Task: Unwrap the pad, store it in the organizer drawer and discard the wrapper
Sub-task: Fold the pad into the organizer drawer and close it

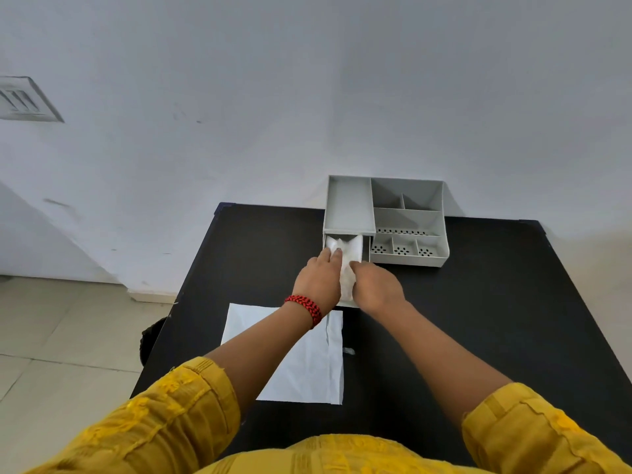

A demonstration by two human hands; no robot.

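A grey organizer (407, 213) stands at the far edge of the black table (478, 319). Its lower-left drawer (365, 254) is pulled out toward me. A white pad (350, 253) lies partly in the drawer, its near end sticking out between my hands. My left hand (319, 278), with a red braided band at the wrist, presses fingertips on the pad's left side. My right hand (376, 285) grips the pad's near end. The flat white wrapper (307, 364) lies spread on the table under my left forearm.
A small scrap of clear material (349, 351) lies just right of the wrapper. The organizer's upper compartments look empty. A dark object (152, 340) shows beyond the table's left edge, above the tiled floor. A white wall rises right behind the table.
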